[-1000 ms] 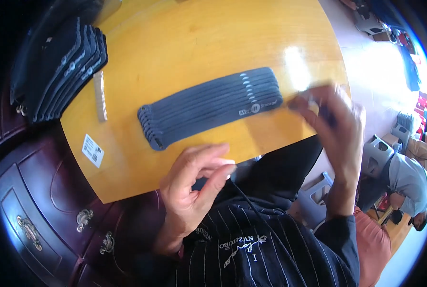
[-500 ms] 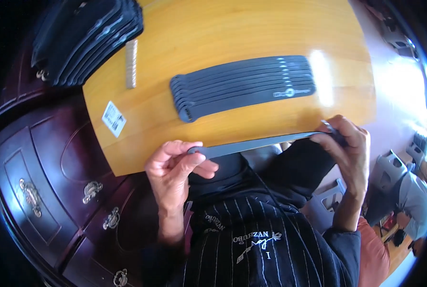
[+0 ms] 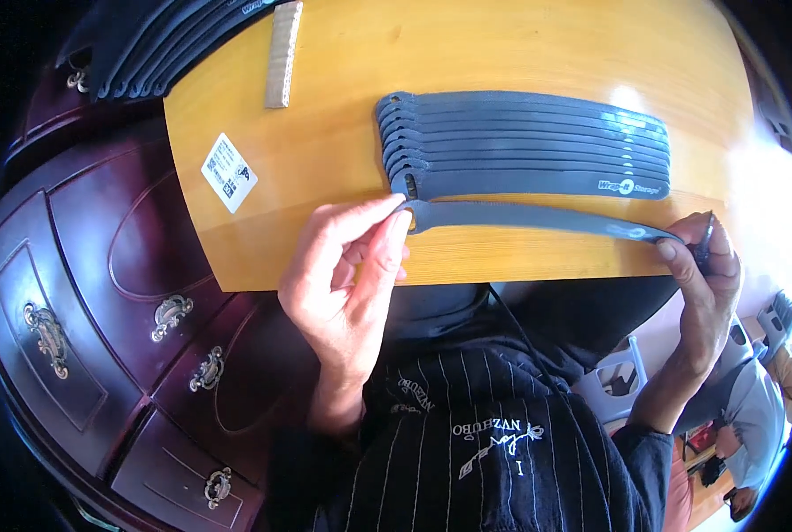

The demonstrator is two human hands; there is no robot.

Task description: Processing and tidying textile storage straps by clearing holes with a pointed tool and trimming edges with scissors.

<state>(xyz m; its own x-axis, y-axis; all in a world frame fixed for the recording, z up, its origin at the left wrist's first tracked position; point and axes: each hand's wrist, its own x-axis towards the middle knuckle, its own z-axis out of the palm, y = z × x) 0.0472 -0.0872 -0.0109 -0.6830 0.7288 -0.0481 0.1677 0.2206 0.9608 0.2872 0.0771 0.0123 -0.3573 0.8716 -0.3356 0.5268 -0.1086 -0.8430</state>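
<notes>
A dark grey storage strap (image 3: 529, 215) is stretched between my two hands, just on the near side of a fanned row of like straps. My left hand (image 3: 347, 262) pinches its looped end between thumb and fingertips. Its other end is gripped by my right hand (image 3: 708, 270), where a small dark piece sticks up between the fingers; I cannot make out what that piece is. The row of straps (image 3: 520, 142) lies overlapped on the table, holed ends at the left and pale printing near the right.
The yellow wooden table (image 3: 343, 53) carries a narrow cardboard strip (image 3: 283, 58), a white printed label (image 3: 229, 173) and more dark straps (image 3: 179, 44) at the far left. Dark red drawers (image 3: 156, 257) stand left. At right are a grey plastic stool (image 3: 613, 381) and another person (image 3: 755, 434).
Both hands have lifted the held strap away from my lap, over the table's near edge and close to the row. Its printed face now shows more. The whole view has shifted.
</notes>
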